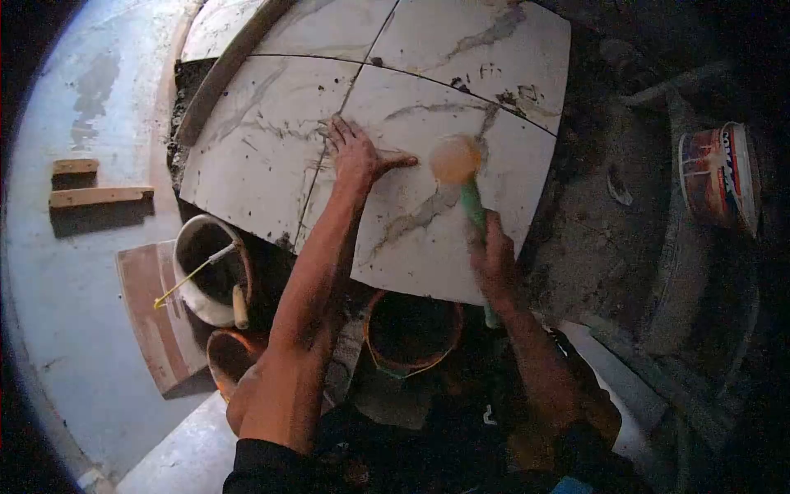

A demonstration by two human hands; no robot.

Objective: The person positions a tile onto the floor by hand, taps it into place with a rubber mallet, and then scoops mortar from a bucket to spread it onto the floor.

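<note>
My left hand (356,155) lies flat with fingers spread on the pale, grey-veined floor tiles, near the joint between two of them. In my right hand (495,255) is a rubber mallet (455,160) with a green handle and a pale round head, blurred by motion. The mallet head overlaps the large tile (420,230) in front of me, to the right of my left thumb. Crumbs of dark mortar and smears dot the tile surfaces.
A white bucket (188,284) with a tool handle stands at left beside a reddish-brown tile piece (148,329). Another bucket (414,365) sits below the tile edge. A labelled paint bucket (716,177) lies at right on dark rough ground. Wood pieces (103,196) are on the left.
</note>
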